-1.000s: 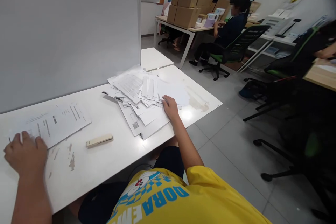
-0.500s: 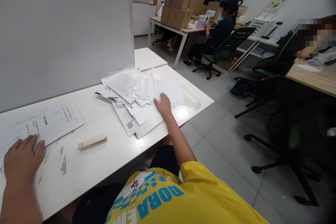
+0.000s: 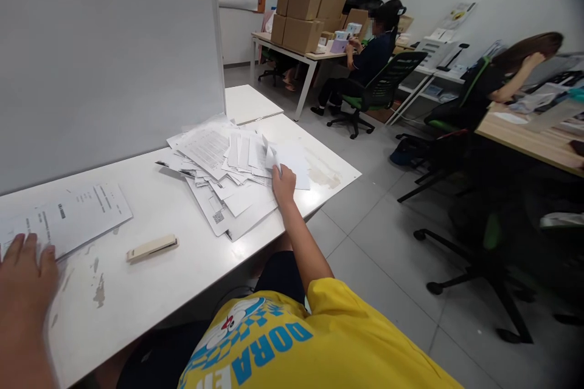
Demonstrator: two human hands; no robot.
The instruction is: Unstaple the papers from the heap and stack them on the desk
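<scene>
My right hand point(image 3: 285, 185) grips a sheet of paper point(image 3: 271, 153) at the right side of a messy paper pile point(image 3: 207, 149). The sheet's near edge is lifted and curls up over the fingers. Printed sheets, narrow slips and a page with a QR code make up the pile. At the left, my left hand point(image 3: 30, 273) lies open, fingers spread, on the lower edge of a printed document point(image 3: 91, 216). Between the two hands a beige stapler point(image 3: 152, 248) rests on the white table point(image 3: 191, 267), touched by neither.
A grey partition panel point(image 3: 104, 61) stands along the table's back edge. Cardboard boxes point(image 3: 296, 33) are stacked on another desk. One person point(image 3: 374, 48) sits there on a green-black chair point(image 3: 387, 85); another person point(image 3: 506, 79) sits at a wooden desk point(image 3: 538, 137) on the right.
My right hand has closed on a sheet and raised its edge from the pile. My left hand stays on the document. The whole view has shifted slightly.
</scene>
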